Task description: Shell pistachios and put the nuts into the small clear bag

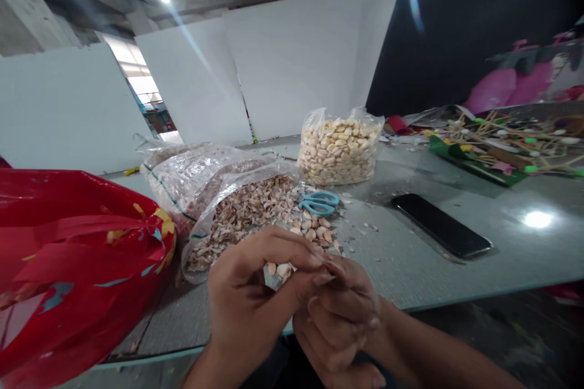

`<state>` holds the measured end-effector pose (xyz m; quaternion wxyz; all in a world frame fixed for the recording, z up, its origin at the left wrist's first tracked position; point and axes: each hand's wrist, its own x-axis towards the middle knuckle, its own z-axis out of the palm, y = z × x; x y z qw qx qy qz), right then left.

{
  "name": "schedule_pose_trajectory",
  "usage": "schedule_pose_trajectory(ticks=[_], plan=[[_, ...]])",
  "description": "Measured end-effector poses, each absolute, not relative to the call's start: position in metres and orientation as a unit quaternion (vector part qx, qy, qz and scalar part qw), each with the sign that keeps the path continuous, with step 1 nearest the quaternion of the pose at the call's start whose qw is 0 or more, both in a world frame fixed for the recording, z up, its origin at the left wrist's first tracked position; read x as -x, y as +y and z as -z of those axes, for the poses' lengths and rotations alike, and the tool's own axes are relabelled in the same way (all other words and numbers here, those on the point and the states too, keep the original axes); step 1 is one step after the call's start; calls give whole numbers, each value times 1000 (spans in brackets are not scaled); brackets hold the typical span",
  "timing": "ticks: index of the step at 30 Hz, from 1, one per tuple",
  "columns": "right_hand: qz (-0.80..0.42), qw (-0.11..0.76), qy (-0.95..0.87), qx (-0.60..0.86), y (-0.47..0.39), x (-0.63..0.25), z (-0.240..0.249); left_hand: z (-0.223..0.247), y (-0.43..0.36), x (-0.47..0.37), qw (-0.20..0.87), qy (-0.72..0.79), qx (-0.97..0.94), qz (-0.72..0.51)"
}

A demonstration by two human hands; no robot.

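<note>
Just past the table's front edge, my left hand (255, 292) and my right hand (340, 316) meet with their fingertips pinched together. Between them shows a sliver of a brownish garlic clove (336, 268), mostly covered by the fingers. My right hand's other fingers are curled in. Behind my hands lies a small heap of unpeeled garlic cloves (314, 232), with a few more seen through the gap under my left hand. Blue-handled scissors (319, 202) rest at the back of that heap. An open clear bag of garlic skins (250, 206) lies to the left of it.
A clear bag packed with peeled cloves (340, 149) stands at the back. A black phone (440, 225) lies on the grey table (392, 273) at right. A red plastic bag (82, 267) fills the left side. Sticks and scraps (502, 140) pile up at far right.
</note>
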<state>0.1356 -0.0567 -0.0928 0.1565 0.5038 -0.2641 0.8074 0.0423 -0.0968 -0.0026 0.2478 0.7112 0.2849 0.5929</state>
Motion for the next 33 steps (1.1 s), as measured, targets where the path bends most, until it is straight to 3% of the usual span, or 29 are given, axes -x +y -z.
schedule_pose_trajectory(ticks=[5, 10, 19, 24, 33], plan=[[-899, 103, -291, -311, -54, -135, 114, -1, -100, -37, 175, 286, -756, -561], [-848, 103, -250, -457, -61, -145, 77, -4, -102, -34, 89, 299, -795, -521], [-922, 139, -228, -279, -62, -158, 87, -11, -100, -27, 21, 304, -840, -449], [-898, 137, -203, -365, -64, -155, 78, -9, -97, -27, 14, 298, -856, -422], [-823, 123, -195, -519, -67, -138, 69, 1, -95, -36, 42, 263, -829, -491]])
